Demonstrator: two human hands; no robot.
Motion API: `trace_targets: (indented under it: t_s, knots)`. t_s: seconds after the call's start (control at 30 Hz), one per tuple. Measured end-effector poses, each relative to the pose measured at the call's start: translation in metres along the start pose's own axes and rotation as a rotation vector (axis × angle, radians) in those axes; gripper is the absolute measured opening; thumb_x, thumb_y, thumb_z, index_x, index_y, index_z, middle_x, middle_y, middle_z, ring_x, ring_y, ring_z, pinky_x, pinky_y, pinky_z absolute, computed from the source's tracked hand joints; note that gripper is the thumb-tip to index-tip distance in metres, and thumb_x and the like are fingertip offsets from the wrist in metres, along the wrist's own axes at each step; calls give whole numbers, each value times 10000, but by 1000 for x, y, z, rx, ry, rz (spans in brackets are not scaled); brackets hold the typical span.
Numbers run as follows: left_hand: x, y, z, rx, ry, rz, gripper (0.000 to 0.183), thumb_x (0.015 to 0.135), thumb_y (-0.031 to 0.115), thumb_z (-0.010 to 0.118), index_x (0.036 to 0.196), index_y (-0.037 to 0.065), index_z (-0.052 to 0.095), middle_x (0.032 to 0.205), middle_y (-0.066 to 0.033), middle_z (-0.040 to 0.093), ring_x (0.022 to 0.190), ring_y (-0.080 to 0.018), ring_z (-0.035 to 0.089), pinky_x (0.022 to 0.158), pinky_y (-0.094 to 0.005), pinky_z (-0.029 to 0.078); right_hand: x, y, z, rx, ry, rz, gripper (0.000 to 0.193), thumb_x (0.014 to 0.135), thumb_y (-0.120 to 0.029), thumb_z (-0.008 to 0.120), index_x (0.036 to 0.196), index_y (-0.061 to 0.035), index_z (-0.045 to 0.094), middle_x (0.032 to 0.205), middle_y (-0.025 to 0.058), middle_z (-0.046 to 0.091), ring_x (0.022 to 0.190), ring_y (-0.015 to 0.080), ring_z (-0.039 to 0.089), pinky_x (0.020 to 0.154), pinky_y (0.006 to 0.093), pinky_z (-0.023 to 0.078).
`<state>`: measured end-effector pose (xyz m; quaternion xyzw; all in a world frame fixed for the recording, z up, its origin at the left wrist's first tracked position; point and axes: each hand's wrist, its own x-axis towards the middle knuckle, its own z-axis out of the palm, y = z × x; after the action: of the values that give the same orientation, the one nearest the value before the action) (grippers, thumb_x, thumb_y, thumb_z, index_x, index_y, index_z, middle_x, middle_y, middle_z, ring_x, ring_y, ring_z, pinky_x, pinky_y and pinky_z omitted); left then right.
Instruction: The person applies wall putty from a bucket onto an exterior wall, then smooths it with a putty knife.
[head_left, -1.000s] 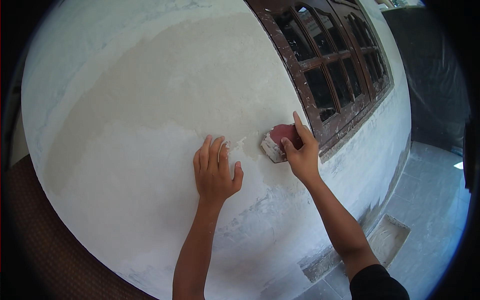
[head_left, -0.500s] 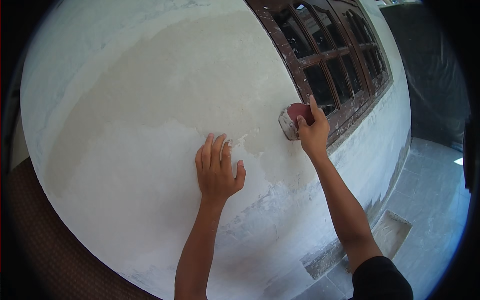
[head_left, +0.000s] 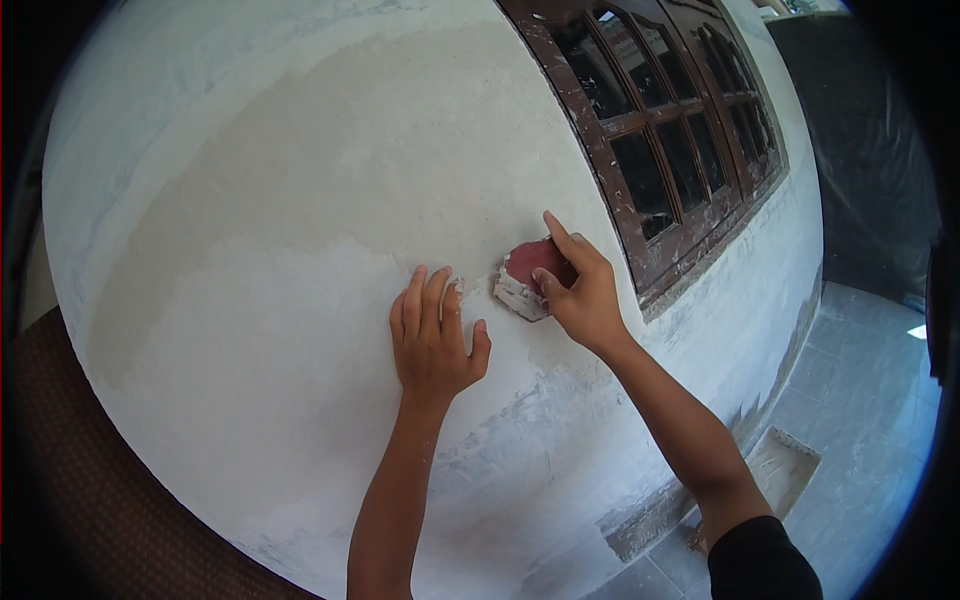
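Observation:
My right hand (head_left: 580,290) grips a reddish putty scraper (head_left: 532,262) with its index finger stretched along it. Pale putty coats the scraper's lower left edge, which is against or very close to the wall. Flat on the white wall (head_left: 290,350), to the left of the scraper, lies my left hand (head_left: 432,335) with its fingers apart and nothing held. A small smear of putty shows by its index fingertip. Above the hands spreads a large beige, damp-looking patch (head_left: 330,150) of coating. Rough bluish-grey streaks mark the wall below them.
A brown wooden window (head_left: 665,150) with dark panes and white splatters is set in the wall at upper right. Down at the right, a shallow tray-like recess (head_left: 785,465) lies by grey floor tiles (head_left: 860,400). A dark sheet (head_left: 850,150) hangs beyond the wall's right end.
My right hand has moved the scraper left and slightly down, away from the window frame and nearer my left hand. The left hand stays in place.

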<state>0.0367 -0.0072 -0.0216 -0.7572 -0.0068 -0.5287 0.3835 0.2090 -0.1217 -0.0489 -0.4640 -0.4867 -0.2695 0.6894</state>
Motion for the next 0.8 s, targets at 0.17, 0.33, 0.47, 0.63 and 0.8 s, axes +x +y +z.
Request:
trace_targets:
  t_s: [0.17,0.33,0.47,0.63,0.8]
  knots:
    - [3,4,0,1,-9,18,450,795,222,593,1166,-25,530,1301,-166,534,1284,-389,438,995,-502,342,22,58,-37,-147,477,247,622,776,4,685,1371,-18,506,945,166,626,878,312,650,797,385,506]
    - [0,0,0,5,-10,9,453,796,225,590,1170,-24,533,1300,-160,536,1283,-384,443,994,-500,346,-9,8,2,-5,52,51,654,772,-3,687,1393,-18,484,920,196,604,885,339,631,834,384,487]
    - [3,6,0,0,-16,28,454,794,226,590,1168,-26,536,1297,-160,537,1282,-380,447,992,-498,351,9,62,-30,-159,431,200,627,784,1,675,1379,12,478,1031,212,605,916,368,626,833,410,500]
    - [2,2,0,30,-25,27,450,797,227,587,1164,-29,539,1291,-162,542,1278,-380,452,990,-498,355,-9,24,-10,-40,216,32,664,767,9,693,1392,-16,473,927,191,589,877,347,614,800,395,484]
    - [2,5,1,8,-10,45,442,797,227,585,1156,-28,545,1280,-163,549,1272,-378,459,986,-496,359,6,53,-24,-195,480,201,630,795,3,675,1393,-7,476,973,177,597,901,336,610,820,392,480]
